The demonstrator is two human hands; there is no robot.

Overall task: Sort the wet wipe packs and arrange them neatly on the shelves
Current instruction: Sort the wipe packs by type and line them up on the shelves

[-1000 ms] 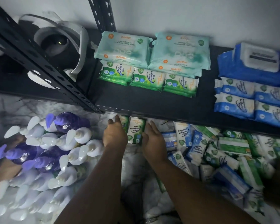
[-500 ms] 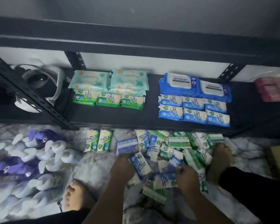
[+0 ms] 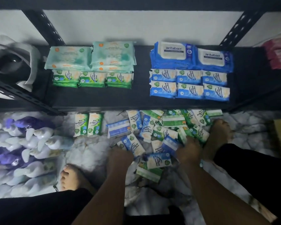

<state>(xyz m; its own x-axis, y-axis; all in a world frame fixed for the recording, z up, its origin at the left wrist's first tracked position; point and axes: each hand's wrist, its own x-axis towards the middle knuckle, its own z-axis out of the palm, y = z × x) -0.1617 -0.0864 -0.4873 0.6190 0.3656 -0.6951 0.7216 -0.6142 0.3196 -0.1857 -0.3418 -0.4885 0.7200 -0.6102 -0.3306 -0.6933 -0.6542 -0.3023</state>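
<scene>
Loose green and blue wet wipe packs lie in a pile (image 3: 161, 127) on the marble floor before the black shelf (image 3: 136, 98). Two green packs (image 3: 88, 125) stand side by side left of it. On the shelf, large teal packs (image 3: 91, 57) sit behind a row of three small green packs (image 3: 92, 79). To the right, large blue packs (image 3: 191, 56) sit behind two rows of small blue packs (image 3: 190, 86). My left hand (image 3: 120, 157) touches the near end of a blue pack (image 3: 133, 143). My right hand (image 3: 189, 150) reaches into the pile beside another blue pack (image 3: 169, 144); both hands' fingers are hidden.
White and purple pump bottles (image 3: 26, 143) crowd the floor at left. A white round device (image 3: 15, 62) sits at the shelf's left end, pink packs (image 3: 277, 54) at its right end. My bare feet (image 3: 71, 177) (image 3: 219, 135) flank the pile. Slanted shelf posts (image 3: 44, 26) rise behind.
Both hands left the two green packs standing by the shelf edge and moved right into the mixed pile. The view pulled back and now shows the whole shelf.
</scene>
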